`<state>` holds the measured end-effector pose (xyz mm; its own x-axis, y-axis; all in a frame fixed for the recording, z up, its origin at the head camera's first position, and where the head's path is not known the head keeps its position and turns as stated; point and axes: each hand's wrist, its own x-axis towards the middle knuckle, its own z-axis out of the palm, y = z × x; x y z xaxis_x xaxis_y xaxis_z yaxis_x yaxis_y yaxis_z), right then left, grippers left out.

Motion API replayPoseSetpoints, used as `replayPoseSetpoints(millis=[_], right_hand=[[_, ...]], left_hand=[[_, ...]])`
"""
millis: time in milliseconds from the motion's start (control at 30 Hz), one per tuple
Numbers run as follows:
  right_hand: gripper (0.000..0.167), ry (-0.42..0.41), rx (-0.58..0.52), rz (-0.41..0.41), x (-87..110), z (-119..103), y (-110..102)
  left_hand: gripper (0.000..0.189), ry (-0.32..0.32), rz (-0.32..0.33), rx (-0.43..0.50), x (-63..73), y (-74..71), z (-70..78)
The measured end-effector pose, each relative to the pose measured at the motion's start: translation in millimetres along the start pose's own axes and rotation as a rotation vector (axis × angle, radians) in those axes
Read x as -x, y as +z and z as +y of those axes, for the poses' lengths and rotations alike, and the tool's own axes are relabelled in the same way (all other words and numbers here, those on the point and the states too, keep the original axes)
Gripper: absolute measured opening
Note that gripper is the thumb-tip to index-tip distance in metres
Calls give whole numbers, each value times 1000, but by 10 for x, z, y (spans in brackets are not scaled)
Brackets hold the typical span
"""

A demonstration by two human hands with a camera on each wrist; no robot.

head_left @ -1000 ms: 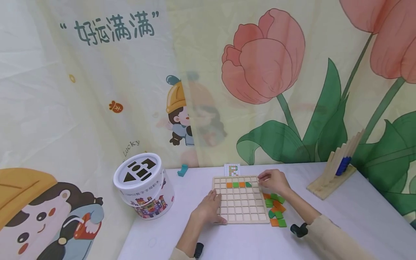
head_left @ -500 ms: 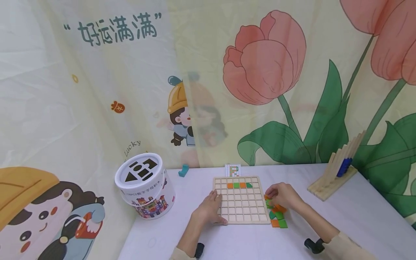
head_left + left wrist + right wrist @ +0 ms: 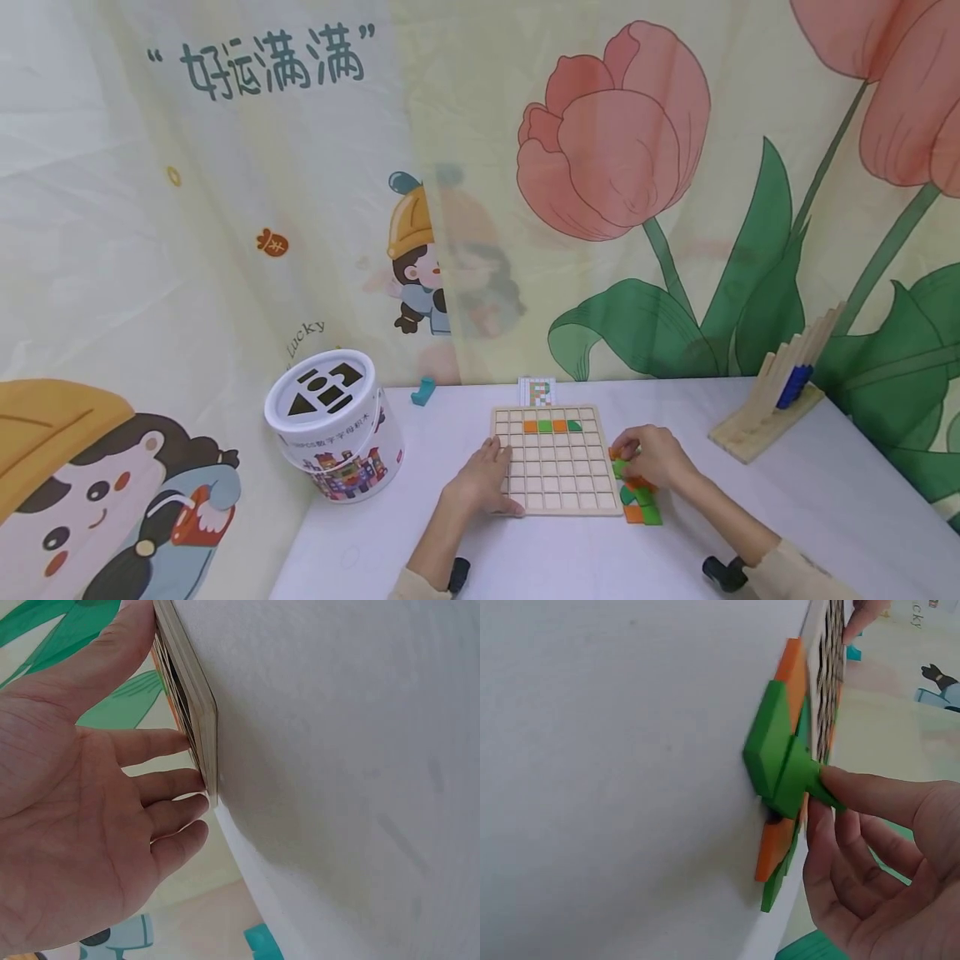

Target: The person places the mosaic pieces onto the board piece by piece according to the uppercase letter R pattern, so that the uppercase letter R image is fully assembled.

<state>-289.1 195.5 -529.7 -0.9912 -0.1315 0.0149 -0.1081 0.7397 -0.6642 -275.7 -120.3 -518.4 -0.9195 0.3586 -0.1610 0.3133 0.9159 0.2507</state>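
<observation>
A square wooden grid board [image 3: 572,479] lies on the table, with a short row of orange and green tiles [image 3: 552,427] in its upper part. At the board's left side is my left hand [image 3: 483,479], its fingers extended. In the left wrist view those fingertips [image 3: 191,780] touch the board's rim. Beyond the right edge, my right hand [image 3: 654,454] is over a loose heap of tiles [image 3: 642,510]. The right wrist view shows its thumb and fingers pinching a small green tile [image 3: 825,793], with other green and orange tiles right beside it.
A pattern card [image 3: 537,392] lies behind the board. On the left stands a white lidded bucket [image 3: 348,458] with shaped holes, near a teal block [image 3: 423,392]. A slanted wooden rack [image 3: 780,392] with blue pieces stands at the right. A printed curtain hangs behind the table.
My right hand has moved from the board's upper right corner down and right to the tile heap, where it now pinches a green tile. The left hand has stayed at the board's edge.
</observation>
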Motion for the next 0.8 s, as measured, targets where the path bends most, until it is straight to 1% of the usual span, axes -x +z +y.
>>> replayPoseSetpoints(millis=[67,167,267,500,600,800], right_hand=[[25,18,-27,-1,-26,-2,-27],[26,14,-80,-4,-101,20,-40],[26,-17,-152,-2,-192,19,-15],[23,-67,-288,1,-320,-121,65],[23,-75,-311,10,-427,-120,109],[20,-49,-304,37,-646,-74,249]], left_hand=[[107,1,2,-15,-4,2,-1],[107,2,1,-23,-8,4,-5],[107,1,0,-24,-1,-4,-7],[105,-4,-10,-18,29,-20,8],[105,3,-9,-13,29,-31,16],[106,-1,-5,-15,23,-49,21]])
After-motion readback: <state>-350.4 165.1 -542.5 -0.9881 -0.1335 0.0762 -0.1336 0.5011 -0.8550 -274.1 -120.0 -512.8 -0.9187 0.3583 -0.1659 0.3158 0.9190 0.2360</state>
